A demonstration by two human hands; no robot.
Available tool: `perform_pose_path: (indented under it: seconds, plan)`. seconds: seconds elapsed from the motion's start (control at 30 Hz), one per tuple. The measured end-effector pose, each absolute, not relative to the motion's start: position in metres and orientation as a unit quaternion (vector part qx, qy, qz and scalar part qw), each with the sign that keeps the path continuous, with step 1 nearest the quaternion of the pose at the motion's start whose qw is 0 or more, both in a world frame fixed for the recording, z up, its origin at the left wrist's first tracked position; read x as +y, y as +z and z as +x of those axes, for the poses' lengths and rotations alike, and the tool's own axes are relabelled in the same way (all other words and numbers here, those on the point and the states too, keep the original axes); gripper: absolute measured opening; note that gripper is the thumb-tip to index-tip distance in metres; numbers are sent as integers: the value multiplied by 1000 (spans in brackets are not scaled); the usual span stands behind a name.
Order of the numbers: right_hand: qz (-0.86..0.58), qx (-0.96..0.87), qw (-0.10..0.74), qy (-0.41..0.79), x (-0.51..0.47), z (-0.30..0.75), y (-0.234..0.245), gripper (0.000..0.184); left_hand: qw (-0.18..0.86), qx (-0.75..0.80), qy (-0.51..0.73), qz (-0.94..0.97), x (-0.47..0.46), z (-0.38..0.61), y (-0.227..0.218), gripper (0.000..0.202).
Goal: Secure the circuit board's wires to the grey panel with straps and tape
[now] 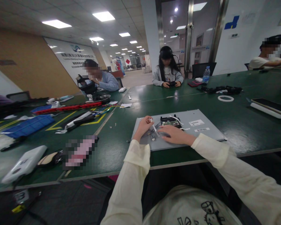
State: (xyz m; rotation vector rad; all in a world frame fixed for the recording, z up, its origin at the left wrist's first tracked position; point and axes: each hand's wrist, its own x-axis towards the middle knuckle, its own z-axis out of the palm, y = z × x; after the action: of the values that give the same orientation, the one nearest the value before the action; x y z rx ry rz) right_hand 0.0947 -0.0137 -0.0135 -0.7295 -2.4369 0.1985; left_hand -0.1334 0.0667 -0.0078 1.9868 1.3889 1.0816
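A flat grey metal panel point(213, 133), which looks like the back of a display screen, lies on the table in front of me. My left hand point(144, 126) is above its left part, fingers pinched on a narrow white strip of tape point(155, 128). My right hand point(175, 135) rests low over the panel with its fingers stretched toward the strip's lower end and some grey cables point(146, 135). A small white connector point(153, 138) sits among the cables. Just behind my right hand is a green circuit board point(168, 123) in a black frame. White labels point(196, 122) are on the panel's right side.
A white power bank point(24, 164), a pixelated pink item point(81, 153) and a blue tray point(29, 125) lie to the left. On the right are a tape roll point(225, 98), a phone point(271, 106) and a water bottle point(206, 75). Other people sit around the table.
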Motion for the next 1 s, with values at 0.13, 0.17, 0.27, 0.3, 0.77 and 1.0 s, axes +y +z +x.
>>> perform_pose_path:
  seconds: [0.13,0.17,0.27,0.3,0.77,1.0]
  plan:
    - [-251,-930,264,44,-17,91,-12,43,222,478,375,763,67,-135,-9,28]
    - [-249,-933,257,39,-17,90,-11,44,218,475,371,767,68,-135,-10,28]
    - [-246,-938,242,31,-18,88,-11,44,211,471,369,773,67,-137,-10,28]
    - [-245,-939,239,31,-19,87,-11,44,210,469,369,774,67,-137,-10,28]
    - [-255,-940,225,23,-17,86,-17,44,129,468,272,831,61,-137,-10,30]
    - [-249,-941,230,27,-18,85,-15,40,44,485,211,848,62,-134,-10,36]
